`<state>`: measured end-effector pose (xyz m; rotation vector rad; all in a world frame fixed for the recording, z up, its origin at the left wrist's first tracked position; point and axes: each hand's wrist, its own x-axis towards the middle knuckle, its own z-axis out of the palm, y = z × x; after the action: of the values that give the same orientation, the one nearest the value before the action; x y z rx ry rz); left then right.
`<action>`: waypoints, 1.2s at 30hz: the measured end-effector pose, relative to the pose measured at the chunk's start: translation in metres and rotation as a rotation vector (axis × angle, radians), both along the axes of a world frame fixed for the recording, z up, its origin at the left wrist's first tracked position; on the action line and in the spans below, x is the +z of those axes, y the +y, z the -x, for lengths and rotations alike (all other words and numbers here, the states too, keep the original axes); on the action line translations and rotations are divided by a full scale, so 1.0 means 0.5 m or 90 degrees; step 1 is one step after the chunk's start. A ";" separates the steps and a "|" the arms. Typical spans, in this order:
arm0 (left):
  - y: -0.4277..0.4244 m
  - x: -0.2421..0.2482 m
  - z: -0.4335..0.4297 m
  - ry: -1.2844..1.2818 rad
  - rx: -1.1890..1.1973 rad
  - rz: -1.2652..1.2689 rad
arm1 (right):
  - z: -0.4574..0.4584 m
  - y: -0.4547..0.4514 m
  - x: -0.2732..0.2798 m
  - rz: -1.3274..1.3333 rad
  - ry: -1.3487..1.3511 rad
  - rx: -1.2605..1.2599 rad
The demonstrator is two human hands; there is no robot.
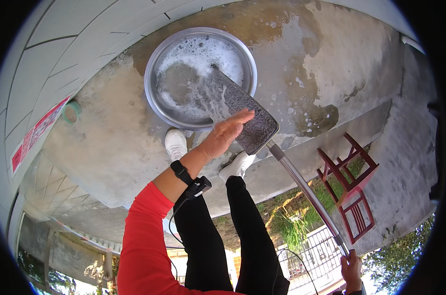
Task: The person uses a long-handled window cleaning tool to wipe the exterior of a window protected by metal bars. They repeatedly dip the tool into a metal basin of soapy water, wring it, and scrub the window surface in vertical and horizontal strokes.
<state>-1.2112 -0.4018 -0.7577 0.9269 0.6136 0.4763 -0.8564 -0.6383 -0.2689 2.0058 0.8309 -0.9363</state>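
Note:
A flat mop head [258, 123] with a grey, shaggy pad is tilted over a round metal basin [253, 75]. Its far end dips into the sudsy water [177, 81], and water streams off the pad into the basin. My left hand [226, 134] lies against the pad's near half, fingers straight and palm flat, not gripping. A metal mop handle [306, 190] runs from the pad's near end to the lower right. There my right hand [351, 268] is wrapped around the handle's end.
My white shoes [176, 144] stand just before the basin on wet concrete [293, 73]. A dark red wooden chair [350, 188] lies to the right. By the tiled wall [50, 62] at left sits a roll of green tape [71, 112]. Cables hang near my legs.

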 end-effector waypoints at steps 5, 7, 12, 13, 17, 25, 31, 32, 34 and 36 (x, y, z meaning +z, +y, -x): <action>-0.040 0.007 -0.088 0.287 -0.023 -0.493 | 0.034 0.042 0.051 0.024 0.018 -0.011; -0.031 -0.056 -0.074 0.346 -0.035 -0.586 | 0.036 0.060 0.071 0.178 -0.007 -0.004; 0.063 -0.268 0.043 0.641 0.044 -0.445 | 0.036 0.057 0.080 0.180 0.005 0.018; 0.077 -0.295 0.062 0.653 0.071 -0.459 | 0.032 0.055 0.078 0.168 0.006 0.022; 0.132 -0.349 0.146 0.734 0.380 -0.200 | 0.022 0.048 0.069 0.196 0.018 0.056; 0.099 -0.159 0.034 -0.486 0.185 0.589 | 0.012 0.056 0.058 0.049 -0.015 0.005; 0.017 0.071 -0.097 -0.008 -0.022 -0.253 | 0.014 0.067 0.069 0.046 -0.006 0.042; 0.010 0.082 -0.107 0.098 -0.068 -0.395 | 0.017 0.067 0.070 0.024 0.038 0.110; 0.002 0.076 -0.115 0.192 -0.108 -0.533 | 0.020 0.069 0.072 0.030 0.036 0.118; -0.006 0.051 -0.115 0.167 -0.139 -0.513 | 0.023 0.070 0.072 0.036 0.026 0.119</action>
<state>-1.1538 -0.4047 -0.7320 1.8243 0.5473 0.4064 -0.8681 -0.6033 -0.2328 1.8302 0.9844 -0.8852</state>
